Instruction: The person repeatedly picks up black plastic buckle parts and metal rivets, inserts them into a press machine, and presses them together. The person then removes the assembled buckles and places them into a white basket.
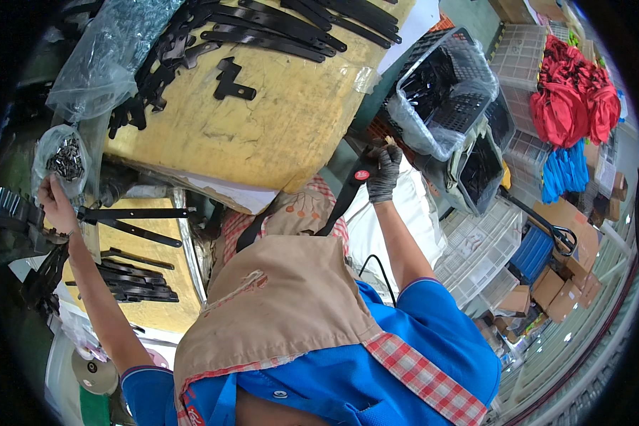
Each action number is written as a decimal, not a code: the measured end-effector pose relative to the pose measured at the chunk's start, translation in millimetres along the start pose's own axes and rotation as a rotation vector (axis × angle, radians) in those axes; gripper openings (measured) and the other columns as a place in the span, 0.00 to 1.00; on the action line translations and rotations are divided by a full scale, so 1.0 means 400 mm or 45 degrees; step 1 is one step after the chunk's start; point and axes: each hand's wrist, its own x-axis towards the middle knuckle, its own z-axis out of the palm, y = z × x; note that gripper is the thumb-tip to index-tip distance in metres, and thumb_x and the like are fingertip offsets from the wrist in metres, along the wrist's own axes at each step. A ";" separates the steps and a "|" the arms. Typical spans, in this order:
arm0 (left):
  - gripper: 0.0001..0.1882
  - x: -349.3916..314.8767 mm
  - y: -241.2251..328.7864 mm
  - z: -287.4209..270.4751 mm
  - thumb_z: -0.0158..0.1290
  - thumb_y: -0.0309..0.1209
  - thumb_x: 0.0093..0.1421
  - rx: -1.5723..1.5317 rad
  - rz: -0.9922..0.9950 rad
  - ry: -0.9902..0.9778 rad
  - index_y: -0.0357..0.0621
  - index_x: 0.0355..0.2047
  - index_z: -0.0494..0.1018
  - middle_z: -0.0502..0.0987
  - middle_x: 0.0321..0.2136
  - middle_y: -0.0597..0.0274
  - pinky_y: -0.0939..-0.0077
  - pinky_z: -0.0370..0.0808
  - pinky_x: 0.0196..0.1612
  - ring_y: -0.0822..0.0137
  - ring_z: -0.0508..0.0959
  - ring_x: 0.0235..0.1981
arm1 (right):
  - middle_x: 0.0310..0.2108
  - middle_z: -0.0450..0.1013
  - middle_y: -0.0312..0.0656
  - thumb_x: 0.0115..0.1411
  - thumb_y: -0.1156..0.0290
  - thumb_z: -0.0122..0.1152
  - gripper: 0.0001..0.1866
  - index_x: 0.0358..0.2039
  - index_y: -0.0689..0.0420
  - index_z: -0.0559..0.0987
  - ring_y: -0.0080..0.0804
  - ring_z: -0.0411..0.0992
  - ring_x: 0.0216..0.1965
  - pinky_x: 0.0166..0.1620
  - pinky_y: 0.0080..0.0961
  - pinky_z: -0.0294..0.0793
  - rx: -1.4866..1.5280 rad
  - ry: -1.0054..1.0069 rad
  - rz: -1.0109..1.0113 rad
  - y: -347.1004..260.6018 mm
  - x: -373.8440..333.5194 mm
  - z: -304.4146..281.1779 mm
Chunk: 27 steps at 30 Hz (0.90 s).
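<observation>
My left hand (57,206) is bare and reaches to a bowl lined with clear plastic (41,160). Its fingertips are drawn together at the edge of a heap of small shiny metal parts (67,162) in the bowl; whether they pinch one is too small to tell. On the other side, my right hand (383,174) wears a dark grey glove. It is closed around the upper end of a flat black metal strip (345,200), which has a round red sticker and slants down toward my lap. The gloved fingers hide the strip's end.
Black strips (277,32) and a black angled bracket (233,82) lie on a worn yellow tabletop (291,99). More strips (138,280) lie at left. Plastic-lined crates (461,71) of black parts, a red bundle (571,92) and cardboard boxes (562,301) stand at right.
</observation>
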 end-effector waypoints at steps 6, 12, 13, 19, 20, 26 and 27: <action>0.19 0.006 -0.076 -0.021 0.50 0.45 0.67 -0.194 -0.138 0.151 0.42 0.46 0.75 0.79 0.40 0.61 0.71 0.71 0.43 0.67 0.77 0.39 | 0.39 0.71 0.38 0.60 0.82 0.54 0.19 0.52 0.52 0.69 0.30 0.73 0.37 0.44 0.29 0.75 0.244 0.199 0.543 0.068 0.093 -0.125; 0.16 -0.045 -0.004 -0.057 0.52 0.36 0.64 -0.253 -0.112 0.207 0.39 0.48 0.74 0.77 0.43 0.60 0.71 0.71 0.48 0.66 0.76 0.43 | 0.35 0.72 0.38 0.59 0.78 0.57 0.11 0.44 0.59 0.73 0.25 0.68 0.30 0.35 0.25 0.73 -0.969 0.438 -0.393 -0.098 0.239 -0.053; 0.16 -0.057 0.004 -0.064 0.52 0.34 0.64 -0.267 -0.123 0.218 0.39 0.48 0.73 0.77 0.44 0.59 0.71 0.71 0.49 0.66 0.76 0.44 | 0.35 0.73 0.38 0.59 0.77 0.59 0.10 0.42 0.59 0.75 0.25 0.68 0.29 0.36 0.25 0.73 -0.947 0.281 -0.620 -0.156 0.223 0.086; 0.17 -0.166 0.067 -0.109 0.55 0.25 0.61 -0.475 -0.251 0.251 0.36 0.50 0.72 0.76 0.46 0.57 0.70 0.70 0.54 0.64 0.74 0.49 | 0.39 0.74 0.47 0.54 0.67 0.66 0.15 0.41 0.57 0.77 0.42 0.74 0.37 0.40 0.35 0.75 -1.450 -0.912 -0.669 -0.277 0.056 0.659; 0.17 -0.196 0.083 -0.115 0.55 0.24 0.61 -0.529 -0.296 0.243 0.35 0.51 0.71 0.75 0.47 0.57 0.70 0.70 0.55 0.64 0.74 0.49 | 0.39 0.73 0.48 0.53 0.66 0.67 0.16 0.41 0.56 0.78 0.46 0.75 0.38 0.40 0.38 0.76 -1.469 -1.048 -0.618 -0.258 0.044 0.713; 0.05 -0.369 0.205 -0.147 0.60 0.26 0.58 -1.125 -0.648 0.237 0.37 0.33 0.79 0.79 0.26 0.67 0.81 0.73 0.34 0.76 0.75 0.26 | 0.31 0.77 0.50 0.47 0.63 0.69 0.15 0.35 0.54 0.80 0.50 0.75 0.36 0.41 0.42 0.74 -1.847 -1.615 -0.864 -0.118 0.096 0.875; 0.05 -0.386 0.215 -0.135 0.60 0.25 0.59 -1.250 -0.626 0.263 0.38 0.34 0.80 0.80 0.27 0.66 0.83 0.71 0.32 0.77 0.75 0.26 | 0.31 0.77 0.49 0.47 0.64 0.69 0.16 0.36 0.55 0.79 0.50 0.75 0.36 0.41 0.41 0.75 -1.821 -1.645 -0.843 -0.112 0.111 0.880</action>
